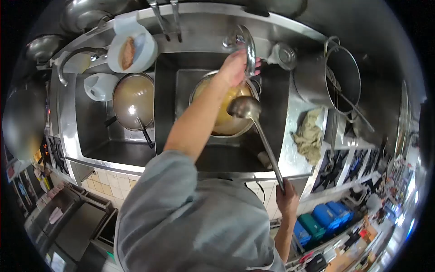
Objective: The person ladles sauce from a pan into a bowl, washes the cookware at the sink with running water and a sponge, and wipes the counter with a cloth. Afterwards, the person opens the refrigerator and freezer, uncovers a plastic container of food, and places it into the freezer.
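So your right hand (287,199) is wrapped around the end of the ladle (244,108), and the handle runs up and away from it to the bowl, which hangs just this side of your left hand (235,68). You've got the bowl over the pot (218,135), so it hides part of the yellowish liquid (225,119) in there. Can't see whether the ladle touches that liquid.

Your left hand is up at the faucet (251,52), and the spout cuts right across your fingers. A few fingertips poke out past it, but I honestly can't tell if you're gripping the spout or just have your hand behind it. Your left forearm blocks the near-left side of the pot too.

The pot sits in the sink (226,156), below your left hand. Well left of that hand there's a pan (113,100) of cloudy liquid, and beyond it a white tub (152,47) with some brown lump I can't make out. Past your right hand, a crumpled cloth (309,136) lies on the counter. Near the ladle handle there's a small pale thing (263,159), too murky to name. The big metal pot (310,81) right of your left hand has utensils in it, insides mostly dark.
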